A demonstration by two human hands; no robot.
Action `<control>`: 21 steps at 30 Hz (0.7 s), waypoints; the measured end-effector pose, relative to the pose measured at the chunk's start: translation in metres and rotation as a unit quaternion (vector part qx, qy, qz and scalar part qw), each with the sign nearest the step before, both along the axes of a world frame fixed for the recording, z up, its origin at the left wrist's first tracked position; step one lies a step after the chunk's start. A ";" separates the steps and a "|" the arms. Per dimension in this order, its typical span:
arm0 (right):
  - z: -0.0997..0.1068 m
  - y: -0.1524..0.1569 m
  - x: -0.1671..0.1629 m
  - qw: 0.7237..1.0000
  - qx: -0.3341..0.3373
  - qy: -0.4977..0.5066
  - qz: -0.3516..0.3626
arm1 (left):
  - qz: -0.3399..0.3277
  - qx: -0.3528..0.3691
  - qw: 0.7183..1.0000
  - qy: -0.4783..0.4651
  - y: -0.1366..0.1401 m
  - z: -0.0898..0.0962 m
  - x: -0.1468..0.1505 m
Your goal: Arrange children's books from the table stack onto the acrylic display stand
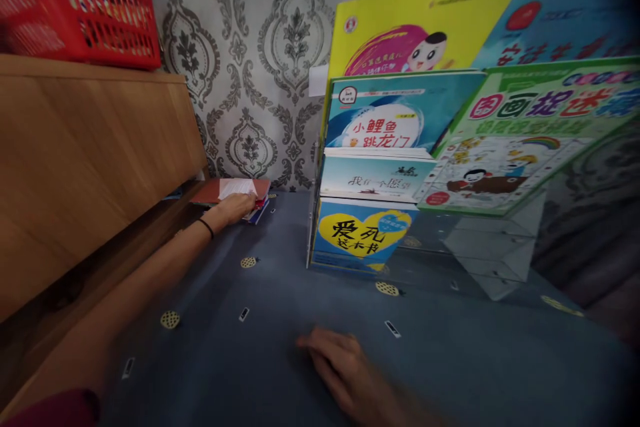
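Note:
My left hand [237, 207] reaches far forward to a small stack of books and papers [210, 191] lying by the wall, partly under the wooden cabinet. Its fingers are closed at the stack's right edge, next to a white printed sheet [231, 188] on top; a red and a blue edge show beneath. The fingertips are partly hidden. My right hand [345, 370] is low in the middle, above the dark blue patterned cloth [285, 293]. It is slightly blurred, fingers loosely bent and pointing left, holding nothing.
A clear book rack [493, 260] stands right of centre, with several children's books in tiers, among them a blue book with a yellow heart [363, 237] and a green book [525, 140]. A wooden cabinet [100, 167] at left carries a red plastic basket [100, 7]. Patterned wallpaper [295, 33] is behind.

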State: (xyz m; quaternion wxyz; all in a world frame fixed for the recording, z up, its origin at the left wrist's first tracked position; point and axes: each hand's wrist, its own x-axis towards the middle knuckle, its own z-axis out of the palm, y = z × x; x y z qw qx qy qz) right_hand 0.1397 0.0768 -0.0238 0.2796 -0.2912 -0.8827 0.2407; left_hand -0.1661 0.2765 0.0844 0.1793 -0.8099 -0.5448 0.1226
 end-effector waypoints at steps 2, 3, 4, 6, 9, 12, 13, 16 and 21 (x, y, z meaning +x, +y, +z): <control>0.002 0.000 -0.001 1.000 0.000 -0.001 0.001 | 0.009 0.004 1.000 -0.001 -0.012 -0.001 0.005; 0.003 0.000 -0.002 1.000 0.004 0.000 -0.001 | 0.012 0.006 1.000 -0.002 -0.019 -0.002 0.008; 0.003 0.000 -0.002 1.000 0.010 0.003 0.000 | 0.014 0.008 1.000 -0.003 -0.028 -0.002 0.011; 0.003 -0.001 -0.003 1.000 0.022 0.009 -0.004 | 0.017 0.009 1.000 -0.003 -0.048 -0.004 0.017; 0.003 -0.002 -0.004 0.999 0.034 0.017 -0.006 | 0.018 0.003 1.000 0.000 -0.081 -0.009 0.027; 0.006 -0.002 -0.005 0.999 0.038 0.023 0.008 | 0.012 -0.024 1.000 -0.001 -0.118 -0.015 0.038; 0.006 -0.002 -0.005 0.999 0.042 0.026 0.013 | 0.002 -0.043 0.999 -0.003 -0.131 -0.015 0.043; 0.007 -0.002 -0.006 0.996 0.068 0.047 0.012 | -0.059 -0.114 0.992 -0.014 -0.171 -0.013 0.061; 0.010 -0.003 -0.004 0.980 0.118 0.151 -0.042 | -0.156 -0.123 0.979 -0.044 -0.236 -0.017 0.102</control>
